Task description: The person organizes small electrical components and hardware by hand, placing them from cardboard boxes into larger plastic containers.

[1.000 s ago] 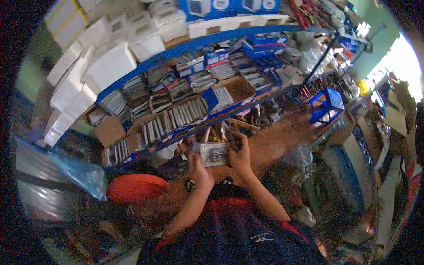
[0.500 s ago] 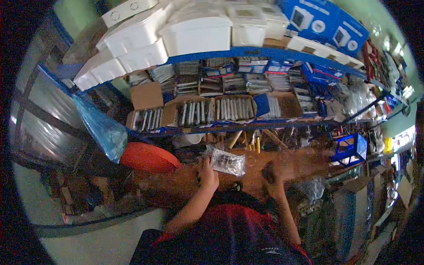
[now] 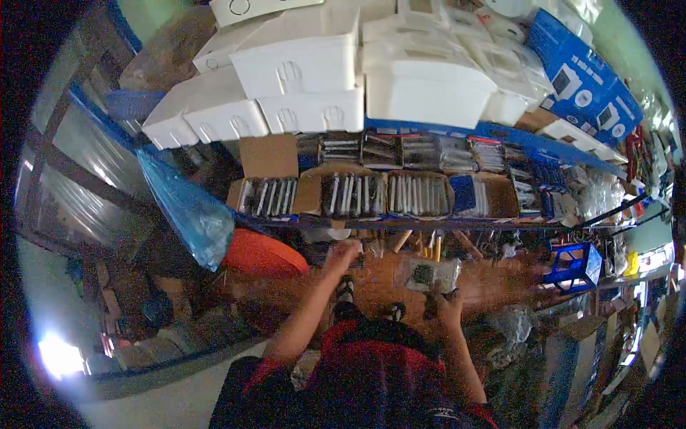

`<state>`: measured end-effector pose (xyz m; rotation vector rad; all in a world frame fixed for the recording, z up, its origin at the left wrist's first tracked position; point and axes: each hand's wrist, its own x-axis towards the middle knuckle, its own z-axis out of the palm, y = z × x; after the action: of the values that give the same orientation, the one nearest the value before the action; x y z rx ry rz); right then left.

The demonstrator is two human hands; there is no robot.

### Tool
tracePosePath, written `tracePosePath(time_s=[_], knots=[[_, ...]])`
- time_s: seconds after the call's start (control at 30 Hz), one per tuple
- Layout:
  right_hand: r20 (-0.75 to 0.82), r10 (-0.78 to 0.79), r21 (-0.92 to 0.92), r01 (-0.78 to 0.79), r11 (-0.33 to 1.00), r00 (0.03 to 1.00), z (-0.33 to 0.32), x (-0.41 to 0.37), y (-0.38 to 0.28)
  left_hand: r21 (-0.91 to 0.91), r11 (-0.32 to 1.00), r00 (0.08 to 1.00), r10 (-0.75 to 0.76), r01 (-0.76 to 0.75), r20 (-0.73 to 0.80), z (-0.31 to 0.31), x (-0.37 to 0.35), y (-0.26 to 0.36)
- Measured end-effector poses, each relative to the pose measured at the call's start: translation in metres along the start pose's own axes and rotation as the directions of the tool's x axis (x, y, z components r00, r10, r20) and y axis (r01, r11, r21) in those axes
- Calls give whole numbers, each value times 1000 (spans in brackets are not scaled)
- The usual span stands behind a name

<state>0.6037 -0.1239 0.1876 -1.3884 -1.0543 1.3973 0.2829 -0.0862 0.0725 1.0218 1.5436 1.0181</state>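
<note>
One flat, clear plastic packet (image 3: 432, 274) with something dark inside is being handled, held out below the long, blue-edged shelf (image 3: 457, 224). The person's right hand (image 3: 448, 306) pinches it near its lower right corner, fingers drawn together. The left hand (image 3: 346, 252) is raised close under that shelf, left of the packet, its fingers seemingly curled (blur hides them, so whether they hold anything cannot be told). Judging by the one-handed grip, moving the packet would call for a firm pinch. Open brown cardboard boxes (image 3: 309, 191) of thin packets line the shelf; a rounded red-orange object (image 3: 264, 254) shows below its left part, a blue plastic stool (image 3: 592, 264) below its right part.
</note>
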Motion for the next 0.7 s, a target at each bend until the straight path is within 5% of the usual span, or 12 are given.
tracePosePath(time_s=[0.03, 0.07, 0.1, 0.13, 0.23, 0.3, 0.37, 0.47, 0.5, 0.6, 0.63, 0.7], knots=[[-62, -32, -10, 31, 999, 998, -4, 8, 28, 429, 882, 978, 206, -196, 23, -22, 47, -35], [-59, -48, 13, 49, 999, 997, 3, 11, 27, 481, 876, 979, 134, -44, -155, -34, 42, 27], [-54, -64, 34, 65, 997, 997, 12, 12, 22, 383, 899, 942, 294, -214, -163, -52, 73, -11], [-48, -78, 54, 80, 995, 996, 21, 14, 17, 509, 855, 972, 193, -99, -135, -60, 76, 9], [-31, -28, -191, 21, 981, 999, 51, 26, 0, 800, 592, 988, 40, 95, -147, -81, 68, 62], [15, -140, -98, 141, 985, 990, 74, 35, -17, 908, 411, 966, 193, 81, -173, -84, 53, 80], [6, -6, 64, 5, 998, 1000, 104, 46, -31, 910, 416, 920, 358, -6, -157, -102, 53, 59], [28, -194, -102, 196, 975, 981, 116, 94, 44, 824, 550, 957, 143, 135, -253, -133, 71, 27], [2, 113, 177, -111, 978, 994, 136, 95, 19, 876, 458, 962, 134, 151, -236, -138, 74, 28], [95, -119, -80, 127, 989, 988, 194, 95, -58, 952, 269, 973, 136, 146, -187, -150, 87, 26], [113, -70, -418, 111, 902, 991, 196, 112, -42, 953, 281, 974, 157, 116, -165, -150, 91, 26], [70, -36, -280, 54, 959, 997, 213, 165, 32, 942, 308, 985, 70, 129, -158, -143, 94, 42]])
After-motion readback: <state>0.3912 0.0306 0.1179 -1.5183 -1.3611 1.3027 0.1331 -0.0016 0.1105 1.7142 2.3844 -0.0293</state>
